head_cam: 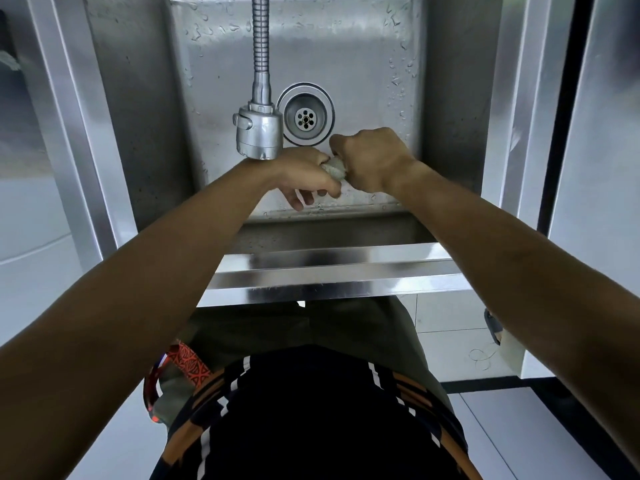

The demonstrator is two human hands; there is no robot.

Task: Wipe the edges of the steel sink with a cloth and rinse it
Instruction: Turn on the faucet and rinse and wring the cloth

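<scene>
Over the basin of the steel sink [346,268], both my hands hold a small pale cloth [335,168] wadded tight between them. My left hand [304,178] grips its left end, with some fingers pointing down. My right hand [370,157] is fisted round its right end. Only a small bulge of cloth shows between the two hands. The hands hang just below the faucet head [259,133] and near the drain [305,116]. No water stream is visible.
A flexible metal faucet hose [260,39] comes down the middle of the basin. Water drops cling to the back and right walls. The sink's front rim lies under my forearms. White tiled floor lies on both sides, and a sandal [493,325] at the right.
</scene>
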